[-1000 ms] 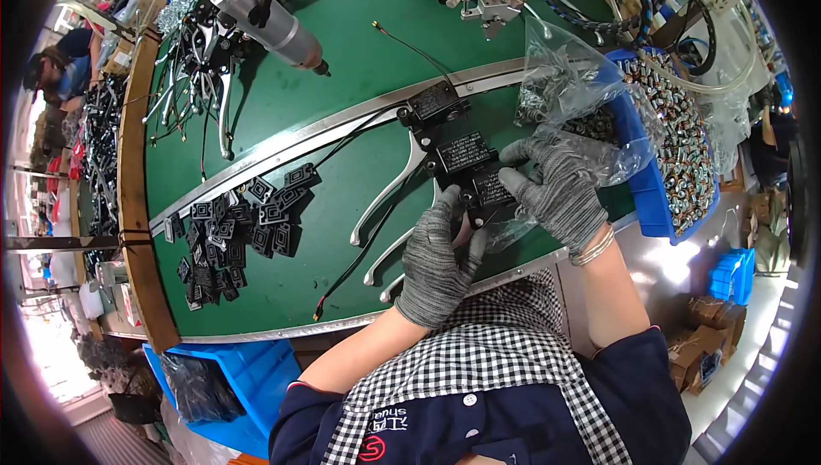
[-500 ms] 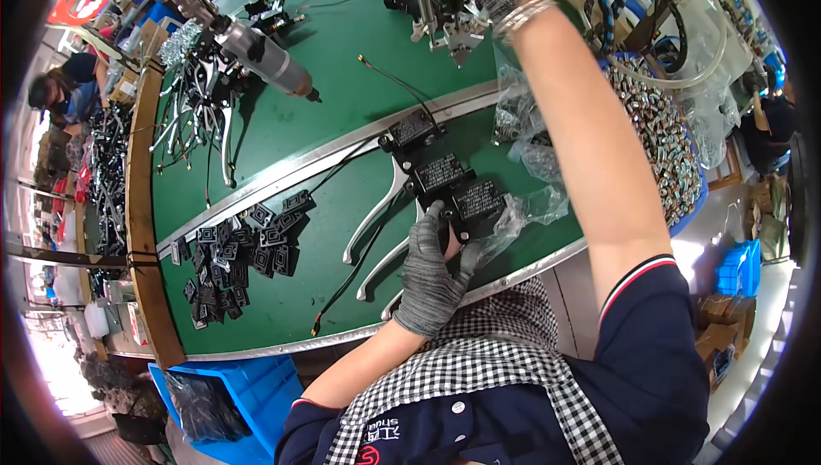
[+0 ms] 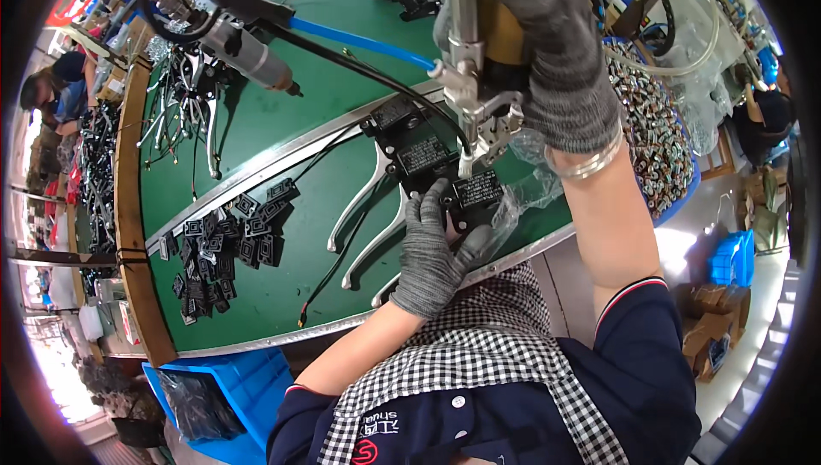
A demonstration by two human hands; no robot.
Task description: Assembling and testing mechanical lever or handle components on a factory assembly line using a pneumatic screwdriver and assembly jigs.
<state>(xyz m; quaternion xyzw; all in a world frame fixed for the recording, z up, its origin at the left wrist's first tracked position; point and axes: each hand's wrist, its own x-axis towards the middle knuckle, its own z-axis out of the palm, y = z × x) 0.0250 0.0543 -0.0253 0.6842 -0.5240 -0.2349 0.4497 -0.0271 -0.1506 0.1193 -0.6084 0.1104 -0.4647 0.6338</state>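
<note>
Three brake levers with black housings and silver blades lie side by side: a far brake lever (image 3: 395,112), a middle brake lever (image 3: 423,157) and a near brake lever (image 3: 477,190). My left hand (image 3: 428,255), in a grey knit glove, grips the near one, index finger and thumb astride its housing. Gloved likewise, my right hand (image 3: 560,54) is wrapped round a powered screwdriver (image 3: 466,54) with a metal nose and air hoses. Its tip stands over the upper edge of the near housing; I cannot tell whether they touch.
Small black square-patterned parts (image 3: 214,247) are heaped at left, below a metal strip (image 3: 256,170). Another air screwdriver (image 3: 256,59) hangs above more silver levers (image 3: 209,114). A blue tub of small metal parts (image 3: 654,140) stands right, beside clear plastic bags. Blue crates (image 3: 227,396) sit below the table.
My right hand has brought the screwdriver down and nearer, from the far side of the table to the near brake lever. My left hand stays on that lever.
</note>
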